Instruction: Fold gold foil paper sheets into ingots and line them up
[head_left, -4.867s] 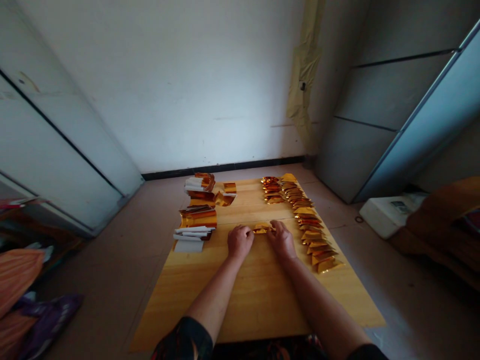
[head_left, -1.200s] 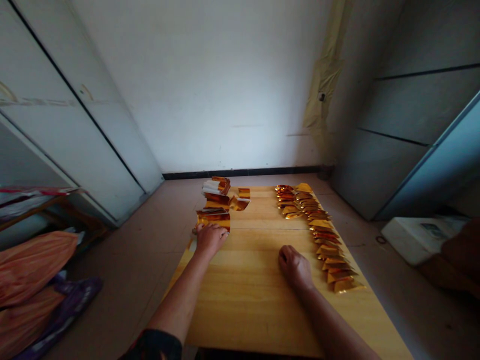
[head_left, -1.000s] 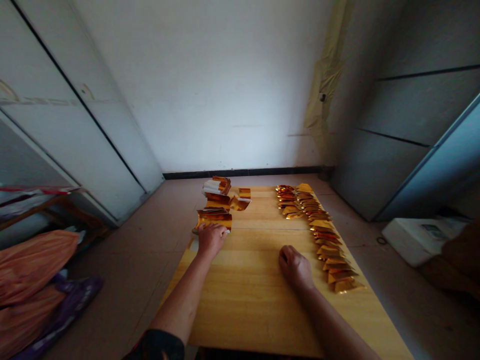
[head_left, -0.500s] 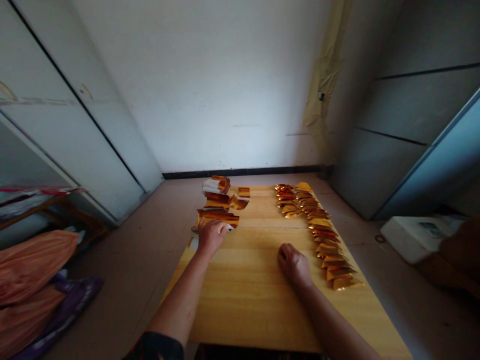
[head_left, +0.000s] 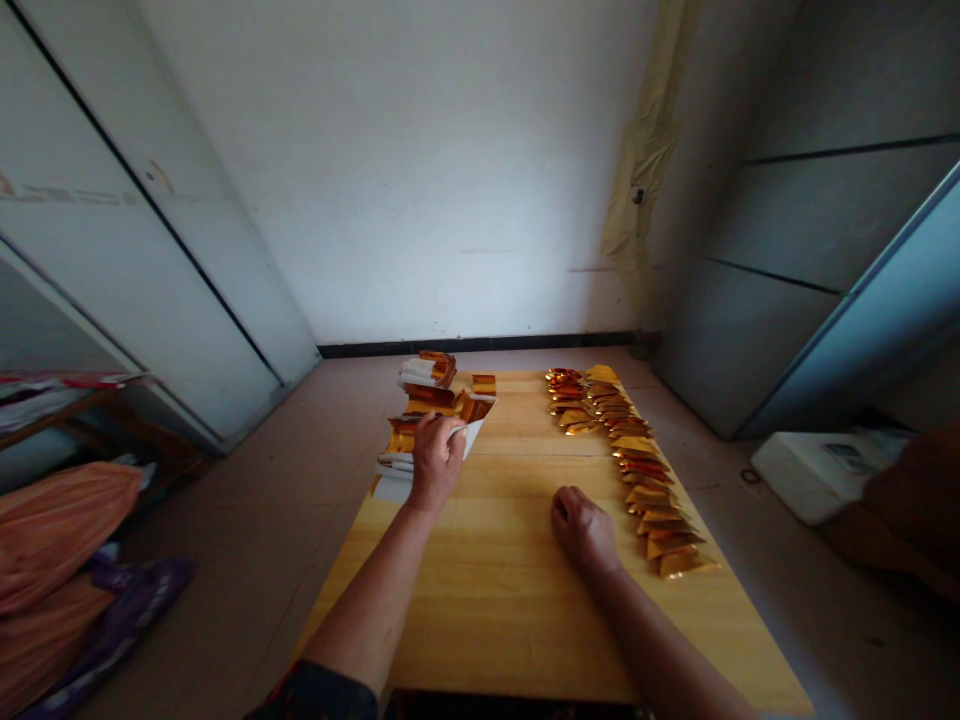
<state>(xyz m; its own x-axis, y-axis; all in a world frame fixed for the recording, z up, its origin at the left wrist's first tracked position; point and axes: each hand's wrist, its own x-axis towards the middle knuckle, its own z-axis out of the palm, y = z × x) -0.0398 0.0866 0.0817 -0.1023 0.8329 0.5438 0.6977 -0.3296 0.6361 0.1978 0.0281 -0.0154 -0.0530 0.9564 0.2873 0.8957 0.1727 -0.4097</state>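
Note:
My left hand [head_left: 436, 462] is shut on a sheet of gold foil paper [head_left: 471, 436], lifted at the near edge of the left piles so its white back shows. Beside and under that hand lie stacks of gold-and-white foil sheets [head_left: 427, 372], with white sheet edges [head_left: 394, 462] showing at the near end. My right hand [head_left: 583, 530] rests on the wooden board [head_left: 525, 610], fingers curled and holding nothing. It is just left of a long row of folded gold foil pieces [head_left: 637, 470], which it does not touch.
The board lies on a tiled floor against a white wall. White cabinet doors [head_left: 150, 240] stand at left, with orange and purple cloth [head_left: 60, 540] below them. A grey cabinet [head_left: 765, 330] and a white box [head_left: 817, 475] are at right.
My left hand has gone from the centre of the board to the left piles and lifted a foil sheet, which now tilts up. My right hand has moved toward the near side.

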